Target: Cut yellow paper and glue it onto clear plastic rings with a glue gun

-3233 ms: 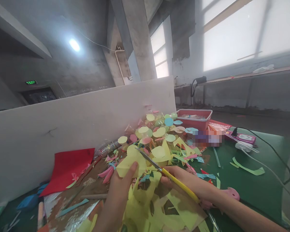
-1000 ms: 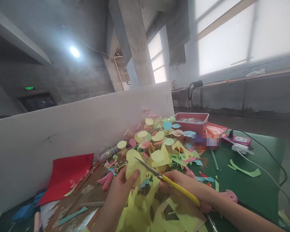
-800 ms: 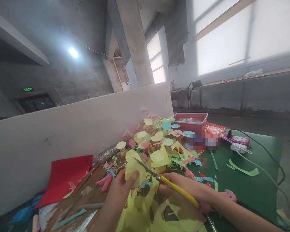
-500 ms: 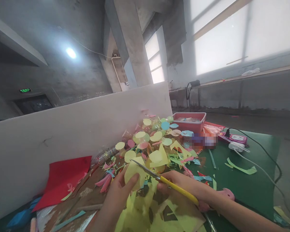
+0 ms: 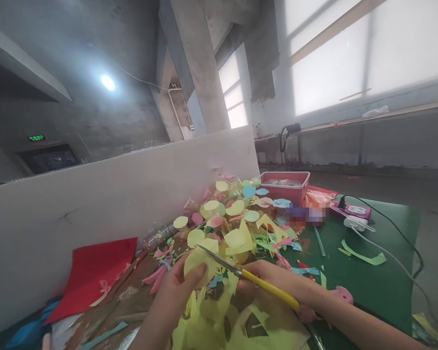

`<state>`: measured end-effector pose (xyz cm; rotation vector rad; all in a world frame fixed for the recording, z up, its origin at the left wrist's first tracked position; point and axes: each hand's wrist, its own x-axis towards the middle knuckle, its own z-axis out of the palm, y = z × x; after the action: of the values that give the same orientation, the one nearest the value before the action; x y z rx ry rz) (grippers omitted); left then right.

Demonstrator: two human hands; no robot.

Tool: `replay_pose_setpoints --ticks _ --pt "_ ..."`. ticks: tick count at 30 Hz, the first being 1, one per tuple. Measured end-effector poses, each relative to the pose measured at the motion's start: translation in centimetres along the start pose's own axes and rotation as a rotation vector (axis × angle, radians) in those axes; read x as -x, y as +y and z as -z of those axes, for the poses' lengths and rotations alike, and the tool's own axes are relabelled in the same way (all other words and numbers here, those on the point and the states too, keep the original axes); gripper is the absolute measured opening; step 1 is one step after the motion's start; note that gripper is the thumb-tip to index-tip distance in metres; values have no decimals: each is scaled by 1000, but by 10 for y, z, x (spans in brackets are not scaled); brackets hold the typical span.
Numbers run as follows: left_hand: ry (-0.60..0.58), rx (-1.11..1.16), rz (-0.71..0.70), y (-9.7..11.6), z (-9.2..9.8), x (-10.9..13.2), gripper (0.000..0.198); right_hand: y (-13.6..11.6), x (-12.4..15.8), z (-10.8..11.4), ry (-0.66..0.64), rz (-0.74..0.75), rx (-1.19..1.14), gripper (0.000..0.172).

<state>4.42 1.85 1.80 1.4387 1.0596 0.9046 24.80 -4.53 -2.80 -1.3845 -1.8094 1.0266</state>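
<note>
My left hand (image 5: 180, 287) pinches a roundish piece of yellow paper (image 5: 195, 266) between thumb and fingers. My right hand (image 5: 264, 277) is closed on a pair of scissors with a long yellow handle (image 5: 272, 290). Their metal blades (image 5: 219, 258) point up and left and lie across the right side of the paper. The fingers of my right hand are partly hidden by the handle. Below both hands spread yellow paper sheets (image 5: 277, 325) with holes cut in them. Yellow paper discs (image 5: 196, 238) and scraps lie just beyond the blades.
Plastic bottles and paper discs are heaped against a white partition (image 5: 105, 204). A red paper sheet (image 5: 95, 272) lies at left. A pink basket (image 5: 286, 192) stands at the back. Cables (image 5: 396, 253) cross the green tabletop (image 5: 372, 291) at right, near paper scraps.
My left hand and the yellow paper have shifted slightly left and down. The scissors stay almost in place at the paper's right side. The view has tilted a little.
</note>
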Motion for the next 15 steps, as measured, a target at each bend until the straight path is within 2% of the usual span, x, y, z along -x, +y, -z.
replay_pose_setpoints --ticks 5,9,15 --pt "49 -61 -52 5 0 4 53 3 -3 -1 16 0 5 45" --pt "63 -101 -34 7 -1 6 51 1 -1 1 1 -3 -33 45" --pt "51 -24 -16 4 -3 6 50 -5 5 2 -104 129 -70 36"
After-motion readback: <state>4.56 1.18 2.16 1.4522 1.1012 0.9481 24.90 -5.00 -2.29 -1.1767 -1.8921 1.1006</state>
